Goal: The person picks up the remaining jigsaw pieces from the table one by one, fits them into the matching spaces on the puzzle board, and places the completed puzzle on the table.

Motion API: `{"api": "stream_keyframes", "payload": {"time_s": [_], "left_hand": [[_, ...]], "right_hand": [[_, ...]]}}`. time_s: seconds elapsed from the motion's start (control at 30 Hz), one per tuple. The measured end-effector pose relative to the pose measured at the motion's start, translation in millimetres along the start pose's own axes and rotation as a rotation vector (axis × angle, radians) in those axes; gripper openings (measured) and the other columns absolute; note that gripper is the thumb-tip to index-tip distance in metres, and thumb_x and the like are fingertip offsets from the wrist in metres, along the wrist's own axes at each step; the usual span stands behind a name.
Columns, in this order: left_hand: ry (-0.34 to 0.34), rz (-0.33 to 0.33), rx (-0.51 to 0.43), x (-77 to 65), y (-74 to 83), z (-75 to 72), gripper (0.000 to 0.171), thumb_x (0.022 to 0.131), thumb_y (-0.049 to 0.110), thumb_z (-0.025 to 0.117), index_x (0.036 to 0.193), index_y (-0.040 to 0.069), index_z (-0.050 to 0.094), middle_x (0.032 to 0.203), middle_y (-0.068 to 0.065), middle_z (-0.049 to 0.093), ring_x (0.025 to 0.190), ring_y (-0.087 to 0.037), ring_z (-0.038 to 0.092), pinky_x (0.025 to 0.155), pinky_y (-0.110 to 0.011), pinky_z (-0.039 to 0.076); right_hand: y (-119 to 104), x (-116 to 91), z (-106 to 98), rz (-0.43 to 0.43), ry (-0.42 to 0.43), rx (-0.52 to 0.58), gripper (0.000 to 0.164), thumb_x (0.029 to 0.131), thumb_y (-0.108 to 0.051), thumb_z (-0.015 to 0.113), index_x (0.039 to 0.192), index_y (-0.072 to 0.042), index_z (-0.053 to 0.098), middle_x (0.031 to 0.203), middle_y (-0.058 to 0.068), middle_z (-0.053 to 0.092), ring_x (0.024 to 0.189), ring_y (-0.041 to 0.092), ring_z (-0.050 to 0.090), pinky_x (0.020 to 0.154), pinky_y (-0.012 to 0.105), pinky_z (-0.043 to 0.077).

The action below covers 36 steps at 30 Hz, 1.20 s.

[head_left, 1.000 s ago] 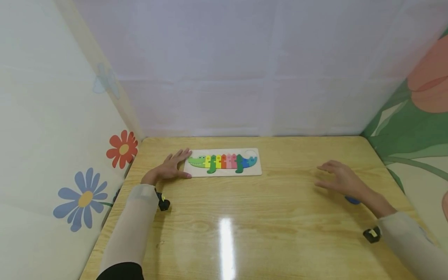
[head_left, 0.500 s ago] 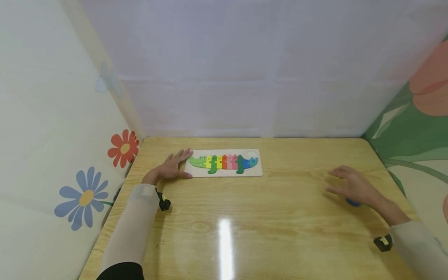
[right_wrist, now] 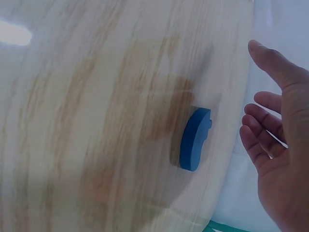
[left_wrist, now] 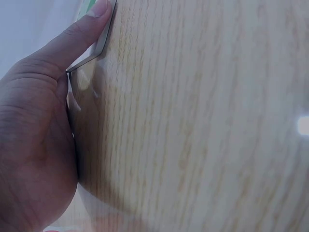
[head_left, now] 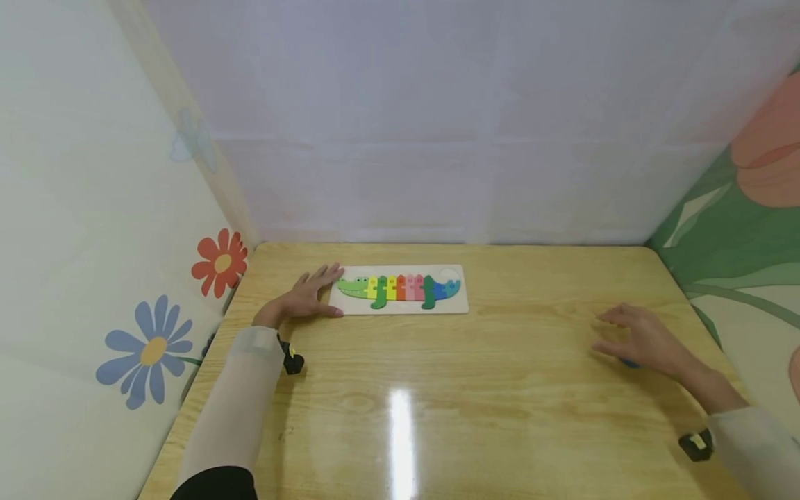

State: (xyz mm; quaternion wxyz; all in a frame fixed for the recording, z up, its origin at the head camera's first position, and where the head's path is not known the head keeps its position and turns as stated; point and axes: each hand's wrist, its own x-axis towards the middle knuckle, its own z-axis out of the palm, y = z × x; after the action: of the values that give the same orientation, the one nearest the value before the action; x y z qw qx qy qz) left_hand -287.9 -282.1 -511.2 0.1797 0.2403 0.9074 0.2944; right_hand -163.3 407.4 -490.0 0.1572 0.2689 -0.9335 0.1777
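Note:
A pale crocodile puzzle board (head_left: 400,308) lies on the table in the head view, its coloured pieces in a row from green head to blue tail. A bare round outline shows above the tail tip. My left hand (head_left: 303,300) spans the board's left end, fingers spread at the back corner. In the left wrist view, the straight thumb (left_wrist: 77,41) rests on the board near its corner. My right hand (head_left: 646,342) hovers above a curved blue puzzle piece (right_wrist: 195,140), not touching it. From the head view, that hand hides most of the piece.
The wooden table (head_left: 500,403) meets a white cloth backdrop (head_left: 400,139) behind. Flower-printed walls stand on the left and right. Light reflects in a bright strip on the table's front middle.
My right hand has moved right and slightly nearer to me, over the blue puzzle piece. The left hand and the board stay in place.

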Motion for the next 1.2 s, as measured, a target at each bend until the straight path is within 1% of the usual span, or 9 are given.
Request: {"api": "stream_keyframes", "payload": {"time_s": [0.1,0.2,0.37,0.57,0.73,0.87,0.97,1.07,1.2], "left_hand": [[-0.002,0.0,0.002,-0.6,-0.6,0.8,0.112,0.091,0.055,0.078,0.171,0.01,0.014,0.178,-0.015,-0.002,0.163,-0.043,-0.01,0.126,-0.064,-0.013],[-0.001,-0.004,-0.004,-0.4,0.8,0.1,0.11,0.092,0.052,0.079,0.171,0.01,0.014,0.178,-0.016,-0.002,0.162,-0.043,-0.01,0.126,-0.064,-0.013],[-0.009,-0.026,0.015,1.5,3.4,-2.3,0.108,0.093,0.044,0.08,0.171,0.009,0.014,0.178,-0.016,-0.001,0.163,-0.043,-0.008,0.127,-0.065,-0.011],[-0.016,-0.045,0.026,4.1,1.0,-2.0,0.108,0.094,0.044,0.08,0.171,0.01,0.013,0.178,-0.014,-0.002,0.163,-0.042,-0.009,0.127,-0.063,-0.012],[-0.015,-0.044,0.032,2.5,1.4,-1.2,0.108,0.094,0.043,0.08,0.171,0.009,0.013,0.178,-0.016,-0.001,0.163,-0.043,-0.008,0.127,-0.065,-0.011],[-0.012,-0.037,0.032,2.7,1.0,-0.6,0.107,0.093,0.043,0.08,0.171,0.009,0.014,0.178,-0.017,0.0,0.163,-0.044,-0.007,0.127,-0.065,-0.011],[-0.008,-0.03,0.03,3.2,-0.1,-0.2,0.107,0.093,0.043,0.08,0.17,0.008,0.015,0.178,-0.018,0.0,0.162,-0.045,-0.007,0.126,-0.065,-0.011],[-0.007,-0.033,0.035,3.5,-0.8,-0.2,0.107,0.093,0.043,0.08,0.171,0.008,0.014,0.178,-0.018,0.0,0.163,-0.044,-0.007,0.127,-0.065,-0.011],[-0.008,-0.036,0.032,2.9,-0.4,-0.5,0.107,0.093,0.043,0.08,0.171,0.009,0.014,0.178,-0.017,0.001,0.163,-0.043,-0.007,0.127,-0.065,-0.01]], "right_hand": [[3,-4,2,-0.018,0.004,-0.008,0.061,0.056,-0.021,0.103,0.106,0.005,0.079,0.101,0.019,0.075,0.091,0.039,0.071,0.079,0.038,0.054],[5,-8,1,-0.017,0.002,-0.018,0.063,0.056,-0.021,0.104,0.108,0.005,0.079,0.102,0.018,0.075,0.091,0.038,0.07,0.079,0.035,0.053],[9,-16,-3,-0.011,-0.026,-0.039,0.063,0.059,-0.024,0.103,0.109,0.005,0.078,0.102,0.019,0.075,0.092,0.039,0.071,0.078,0.04,0.054],[14,-25,-5,-0.016,-0.018,-0.05,0.063,0.057,-0.027,0.103,0.107,0.004,0.079,0.101,0.016,0.074,0.089,0.036,0.07,0.078,0.026,0.052],[19,-32,-6,-0.025,-0.012,-0.057,0.063,0.054,-0.027,0.104,0.104,0.002,0.08,0.097,0.011,0.073,0.084,0.033,0.069,0.075,0.022,0.052],[21,-37,-9,-0.02,-0.008,-0.068,0.062,0.051,-0.023,0.104,0.103,0.002,0.08,0.096,0.01,0.074,0.084,0.032,0.069,0.078,0.014,0.049],[21,-40,-11,-0.001,-0.01,-0.072,0.062,0.052,-0.024,0.104,0.103,0.002,0.08,0.097,0.011,0.074,0.085,0.033,0.068,0.081,0.008,0.044],[20,-43,-13,0.038,-0.013,-0.067,0.06,0.054,-0.023,0.104,0.103,0.001,0.08,0.097,0.011,0.074,0.085,0.034,0.069,0.08,0.009,0.045],[17,-46,-15,0.125,-0.049,-0.07,0.06,0.057,-0.023,0.104,0.105,0.003,0.08,0.095,0.01,0.074,0.082,0.034,0.07,0.071,0.026,0.056]]}}
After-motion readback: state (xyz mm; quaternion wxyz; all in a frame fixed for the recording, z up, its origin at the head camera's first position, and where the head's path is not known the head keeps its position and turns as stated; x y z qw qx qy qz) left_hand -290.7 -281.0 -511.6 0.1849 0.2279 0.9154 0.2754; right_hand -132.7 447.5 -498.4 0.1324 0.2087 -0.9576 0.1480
